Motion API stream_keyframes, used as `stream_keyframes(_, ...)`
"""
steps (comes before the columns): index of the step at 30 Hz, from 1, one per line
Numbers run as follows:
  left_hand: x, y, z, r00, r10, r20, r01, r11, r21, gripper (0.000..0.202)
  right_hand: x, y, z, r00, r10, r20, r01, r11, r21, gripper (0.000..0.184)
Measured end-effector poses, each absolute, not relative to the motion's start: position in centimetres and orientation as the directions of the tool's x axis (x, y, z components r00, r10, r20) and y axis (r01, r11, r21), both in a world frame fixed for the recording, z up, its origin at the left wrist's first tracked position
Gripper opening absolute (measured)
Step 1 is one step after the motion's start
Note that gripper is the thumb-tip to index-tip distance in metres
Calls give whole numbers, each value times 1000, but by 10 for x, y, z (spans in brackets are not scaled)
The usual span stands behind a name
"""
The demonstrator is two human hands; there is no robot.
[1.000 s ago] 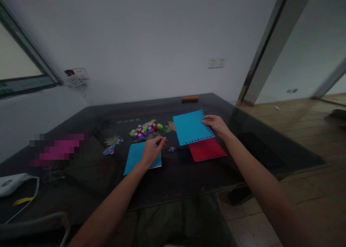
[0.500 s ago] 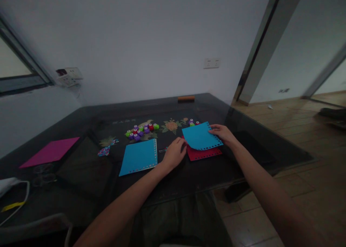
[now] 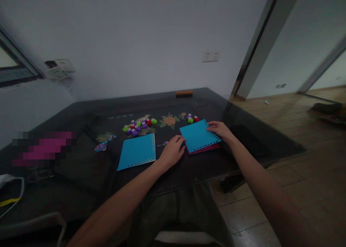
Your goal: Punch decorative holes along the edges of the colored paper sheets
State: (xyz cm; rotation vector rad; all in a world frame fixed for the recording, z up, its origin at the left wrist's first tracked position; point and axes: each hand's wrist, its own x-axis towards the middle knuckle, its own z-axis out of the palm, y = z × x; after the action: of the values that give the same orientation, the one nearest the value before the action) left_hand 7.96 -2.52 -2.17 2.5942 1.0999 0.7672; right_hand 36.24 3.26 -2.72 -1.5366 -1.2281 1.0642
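Pinching the blue sheet (image 3: 198,135) in our right hand (image 3: 220,129), we should align it over the red sheet (image 3: 211,148), though whether our left hand (image 3: 173,150) grips either is unclear.

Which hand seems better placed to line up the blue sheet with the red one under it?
Probably the right hand: it holds the blue sheet by its punched right edge, over the red sheet. The left hand is at the opposite edge; whether it grips there, I can't tell.
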Motion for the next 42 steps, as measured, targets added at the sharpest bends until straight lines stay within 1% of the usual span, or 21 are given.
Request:
stream_keyframes(4,79,-24,-28,613,702,361,603,-712,360,30,362,33,-27,168,981,-93,270,-136,-953,32)
stream_keyframes(10,79,-24,-29,628,719,298,639,-695,330,36,360,31,-24,147,981,-123,286,-162,-944,34)
stream_keyframes(14,80,-26,-29,636,725,266,653,-688,316,38,361,31,-23,157,983,-99,296,-143,-944,30)
stream_keyframes(17,79,-26,-30,636,726,263,657,-688,309,38,362,30,-23,155,984,-88,298,-131,-945,28)
stream_keyframes(24,79,-25,-31,645,719,259,652,-694,306,38,361,30,-22,159,980,-115,320,-162,-934,30)
stream_keyframes(34,79,-25,-29,648,722,242,659,-691,297,36,363,32,-25,145,984,-101,344,-146,-927,28)
stream_keyframes(37,79,-25,-29,649,719,246,656,-694,296,35,361,30,-23,149,985,-90,363,-139,-921,27)
stream_keyframes(42,78,-24,-31,647,720,252,654,-694,303,34,365,26,-18,105,992,-67,414,-105,-904,27)
